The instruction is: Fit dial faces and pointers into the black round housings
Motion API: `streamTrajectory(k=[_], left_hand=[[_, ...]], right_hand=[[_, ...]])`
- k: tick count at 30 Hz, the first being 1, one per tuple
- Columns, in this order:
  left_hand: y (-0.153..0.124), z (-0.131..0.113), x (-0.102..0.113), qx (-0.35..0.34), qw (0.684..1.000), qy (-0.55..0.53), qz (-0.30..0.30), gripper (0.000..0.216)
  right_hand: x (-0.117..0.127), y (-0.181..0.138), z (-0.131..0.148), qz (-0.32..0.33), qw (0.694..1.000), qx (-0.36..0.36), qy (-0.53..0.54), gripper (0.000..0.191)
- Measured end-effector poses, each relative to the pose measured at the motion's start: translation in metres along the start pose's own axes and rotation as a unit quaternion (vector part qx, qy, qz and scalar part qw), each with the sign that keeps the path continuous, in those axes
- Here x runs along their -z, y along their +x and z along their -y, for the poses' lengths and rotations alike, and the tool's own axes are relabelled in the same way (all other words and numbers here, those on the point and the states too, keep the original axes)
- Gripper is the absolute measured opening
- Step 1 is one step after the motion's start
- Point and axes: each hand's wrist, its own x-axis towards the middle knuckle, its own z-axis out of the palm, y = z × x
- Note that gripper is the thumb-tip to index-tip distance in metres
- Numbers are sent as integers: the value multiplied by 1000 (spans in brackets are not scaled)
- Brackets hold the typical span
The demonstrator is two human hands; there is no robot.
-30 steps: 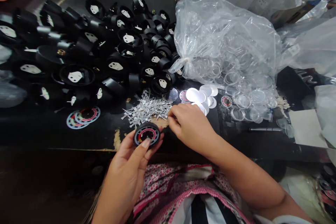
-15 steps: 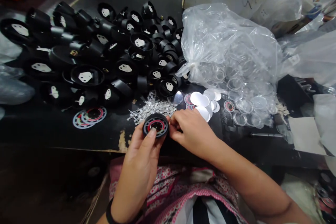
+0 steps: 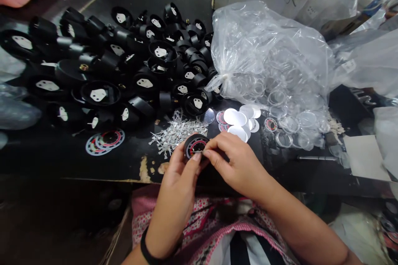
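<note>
The left hand (image 3: 178, 177) is gripping a red-marked, round black plastic gauge (image 3: 193, 145); the right hand (image 3: 236, 160) is pinching a thin silver metal pointer (image 3: 198, 151) against its face. A heap of silver metal slivers (image 3: 174, 136) is lying just beyond the left hand, round black plastic housings (image 3: 142, 107) farther beyond it. Round silvery discs (image 3: 235, 118) and a knotted clear plastic bag (image 3: 239, 29) are lying beyond the right hand.
</note>
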Motion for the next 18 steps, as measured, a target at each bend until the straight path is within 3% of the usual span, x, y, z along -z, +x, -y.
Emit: streamTrajectory(k=[6, 11, 18], left_hand=[[-1, 10, 7, -43, 995, 65, 67, 33], [-3, 7, 10, -78, 988, 114, 71, 28], [-7, -3, 11, -177, 949, 260, 40, 19]], right_hand=[[4, -3, 1, -2, 1000, -24, -17, 12], [6, -5, 3, -7, 999, -30, 17, 14], [2, -13, 7, 8, 999, -36, -2, 21]])
